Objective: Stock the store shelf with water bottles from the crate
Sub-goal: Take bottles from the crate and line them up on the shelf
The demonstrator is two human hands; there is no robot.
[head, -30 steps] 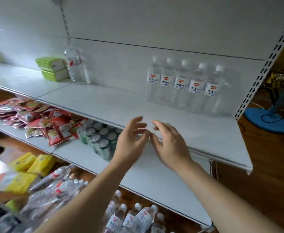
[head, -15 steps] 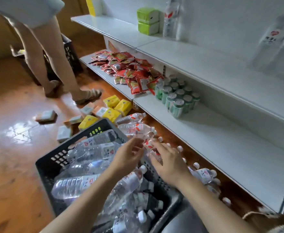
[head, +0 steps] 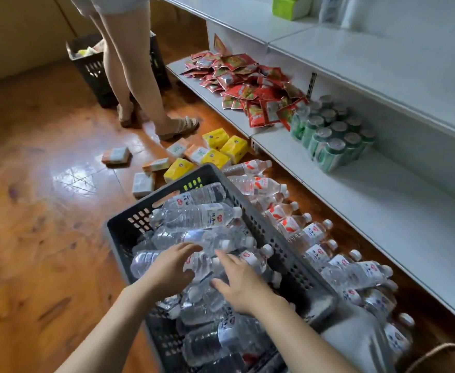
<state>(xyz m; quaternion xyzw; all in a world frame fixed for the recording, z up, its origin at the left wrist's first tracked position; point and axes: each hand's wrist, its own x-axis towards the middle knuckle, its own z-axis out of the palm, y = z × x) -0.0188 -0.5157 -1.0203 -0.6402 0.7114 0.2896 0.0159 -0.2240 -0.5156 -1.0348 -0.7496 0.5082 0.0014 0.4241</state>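
Over the dark plastic crate [head: 129, 227], heaped with clear water bottles [head: 194, 215] lying on their sides, both hands reach down side by side. Left hand [head: 171, 267] has its fingers spread and loosely bent above a bottle near the crate's middle; whether the fingertips touch it I cannot tell. Right hand [head: 241, 282] lies just beside it, toward the crate's shelf side, fingers relaxed over the pile and gripping nothing that shows.

Between the crate and the white store shelf [head: 382, 200], more water bottles with red-and-white labels [head: 269, 184] lie in a row on the wooden floor [head: 32, 211], under the shelf's lowest board. On that board, beyond the crate's far corner, stands a wrapped pack of green cans [head: 331, 135], and farther along it a heap of red snack packets [head: 248, 84]. Past the crate's far end, yellow packs [head: 221, 152] and small boxed packs [head: 116, 154] are scattered on the floor. Farther still, another person's bare legs [head: 137, 76] in sandals stand in front of a second black crate [head: 91, 68]. A green box [head: 291, 6] sits on the higher shelf board.
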